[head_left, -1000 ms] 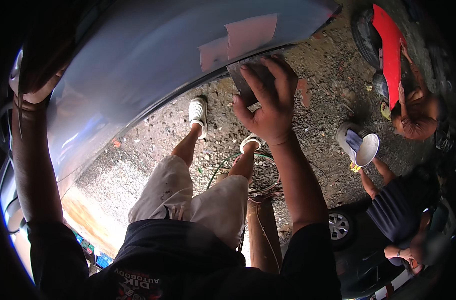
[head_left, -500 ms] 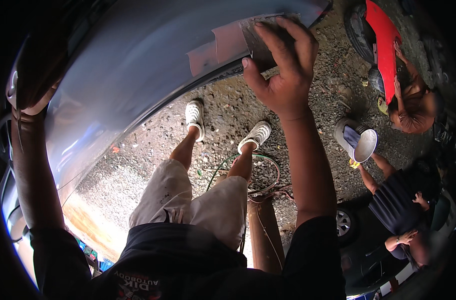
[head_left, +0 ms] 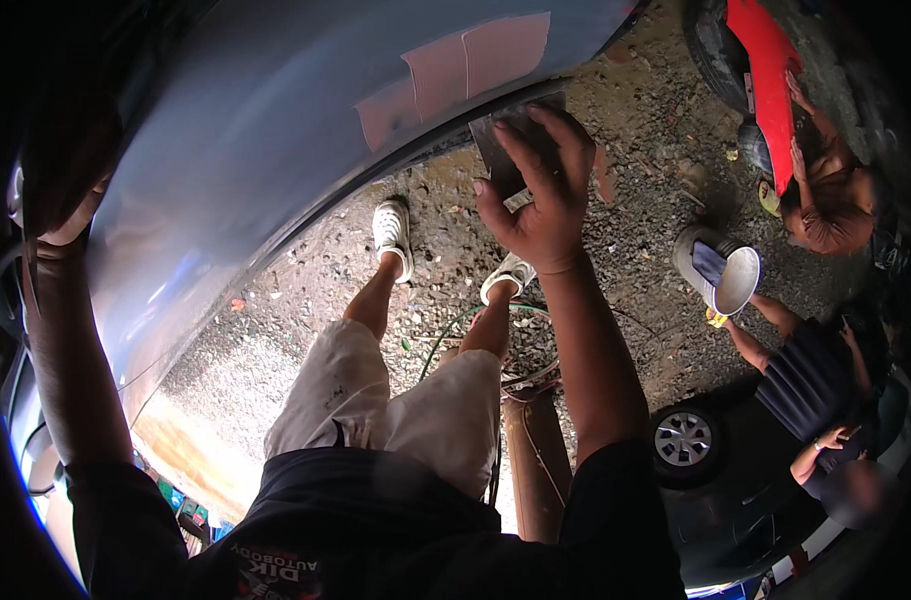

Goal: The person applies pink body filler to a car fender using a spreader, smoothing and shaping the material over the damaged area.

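My right hand [head_left: 540, 210] holds a dark rectangular flat sheet [head_left: 490, 150] with its fingers on top, at the lower edge of a grey car panel [head_left: 225, 120]. Pinkish, roughly rectangular patches [head_left: 475, 60] lie on the panel just above that hand. My left hand [head_left: 70, 215] is at the far left, fingers curled round a part in deep shadow at the car's side; what it grips is hard to make out.
Gravel ground [head_left: 305, 260] lies below, with hoses [head_left: 530, 375], a brown cylinder [head_left: 530, 450] and a white-rimmed bucket [head_left: 735, 280]. At upper right a person [head_left: 825, 210] touches a red panel [head_left: 765, 80]. At lower right another person [head_left: 805, 380] is by a dark car [head_left: 715, 520].
My right hand went up and right over the patches with the sheet, then back down and left to the panel's lower edge. My left hand stays at the car. The lower-right person shifted.
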`<state>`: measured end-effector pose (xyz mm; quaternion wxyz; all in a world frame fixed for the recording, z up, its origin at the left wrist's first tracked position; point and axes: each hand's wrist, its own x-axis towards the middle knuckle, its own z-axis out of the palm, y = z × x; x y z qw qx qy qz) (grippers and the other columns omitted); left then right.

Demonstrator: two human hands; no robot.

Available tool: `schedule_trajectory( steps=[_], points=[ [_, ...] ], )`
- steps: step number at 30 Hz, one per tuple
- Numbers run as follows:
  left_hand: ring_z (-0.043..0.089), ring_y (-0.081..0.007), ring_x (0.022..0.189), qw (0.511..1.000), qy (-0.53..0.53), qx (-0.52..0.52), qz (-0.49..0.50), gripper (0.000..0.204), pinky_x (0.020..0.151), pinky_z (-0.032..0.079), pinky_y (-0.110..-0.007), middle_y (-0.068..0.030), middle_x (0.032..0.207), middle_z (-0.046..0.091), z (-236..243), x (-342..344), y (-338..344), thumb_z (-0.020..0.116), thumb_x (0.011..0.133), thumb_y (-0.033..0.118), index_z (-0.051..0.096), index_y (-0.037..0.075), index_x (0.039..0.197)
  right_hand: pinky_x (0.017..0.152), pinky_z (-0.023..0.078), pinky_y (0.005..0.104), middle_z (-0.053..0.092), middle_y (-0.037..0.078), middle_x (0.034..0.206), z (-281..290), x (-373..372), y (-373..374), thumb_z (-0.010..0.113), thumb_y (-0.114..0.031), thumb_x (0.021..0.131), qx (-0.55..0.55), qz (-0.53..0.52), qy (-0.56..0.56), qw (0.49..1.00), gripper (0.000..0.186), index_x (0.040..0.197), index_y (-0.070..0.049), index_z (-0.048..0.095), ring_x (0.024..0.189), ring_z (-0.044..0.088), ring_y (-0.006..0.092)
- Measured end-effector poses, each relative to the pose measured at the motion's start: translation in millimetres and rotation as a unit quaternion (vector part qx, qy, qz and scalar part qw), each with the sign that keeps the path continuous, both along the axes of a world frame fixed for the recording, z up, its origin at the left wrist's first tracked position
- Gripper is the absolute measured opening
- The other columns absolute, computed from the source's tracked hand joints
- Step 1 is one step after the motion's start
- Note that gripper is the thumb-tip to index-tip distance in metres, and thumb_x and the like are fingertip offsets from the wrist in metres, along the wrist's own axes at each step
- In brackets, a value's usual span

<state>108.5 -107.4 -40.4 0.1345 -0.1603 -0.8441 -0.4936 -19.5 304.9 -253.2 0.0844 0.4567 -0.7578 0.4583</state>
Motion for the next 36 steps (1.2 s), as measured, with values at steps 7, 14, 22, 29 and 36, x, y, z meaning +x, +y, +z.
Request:
schedule_trajectory(
  steps=[7, 14, 22, 29, 36],
  points=[
    [0.066, -0.0203, 0.112, 0.971, -0.053, 0.211, 0.098, 0.073, 0.097, 0.056, -0.045, -0.0167, 0.145, 0.054, 5, 30, 20, 0.052, 0.103, 0.055, 0.028, 0.016, 0.161, 0.106, 0.043, 0.0501, 0.050, 0.017, 0.139, 72, 15, -25, 0.074, -0.033, 0.083, -0.039, 0.017, 0.037, 0.998, 0.050, 0.130, -0.015, 0.070, 0.128, 0.047, 0.0380],
    [0.072, -0.0200, 0.077, 0.849, -0.259, 0.448, -0.106, 0.042, 0.055, 0.059, -0.023, -0.0146, 0.119, 0.066, -5, 36, -38, 0.041, 0.111, 0.027, 0.050, 0.005, 0.145, 0.107, 0.042, 0.0486, 0.049, 0.016, 0.138, 86, 10, -60, 0.077, -0.023, 0.078, 0.005, 0.030, 0.080, 0.996, 0.055, 0.131, -0.016, 0.069, 0.127, 0.047, 0.0367],
    [0.070, -0.0175, 0.074, 0.874, -0.233, 0.404, 0.138, 0.042, 0.054, 0.059, -0.024, -0.0129, 0.111, 0.067, 3, 53, -15, 0.041, 0.111, 0.028, 0.050, 0.006, 0.146, 0.108, 0.041, 0.0502, 0.046, 0.015, 0.142, 67, 24, -58, 0.078, -0.023, 0.076, 0.020, 0.017, 0.082, 0.996, 0.058, 0.133, -0.019, 0.068, 0.130, 0.046, 0.0386],
    [0.068, -0.0162, 0.072, 0.869, -0.234, 0.413, 0.142, 0.042, 0.054, 0.058, -0.025, -0.0115, 0.107, 0.067, 2, 51, -16, 0.041, 0.111, 0.028, 0.050, 0.007, 0.146, 0.107, 0.042, 0.0532, 0.046, 0.017, 0.142, 33, 50, -42, 0.078, -0.023, 0.077, 0.017, 0.017, 0.050, 0.998, 0.060, 0.136, -0.020, 0.065, 0.132, 0.045, 0.0410],
    [0.067, -0.0148, 0.071, 0.862, -0.252, 0.432, 0.085, 0.041, 0.054, 0.058, -0.026, -0.0100, 0.102, 0.067, 13, 54, -28, 0.042, 0.111, 0.028, 0.050, 0.007, 0.146, 0.107, 0.044, 0.0504, 0.045, 0.018, 0.143, 50, 52, -23, 0.074, -0.023, 0.080, 0.013, 0.019, 0.019, 1.000, 0.054, 0.134, -0.016, 0.067, 0.132, 0.045, 0.0393]
  ],
)
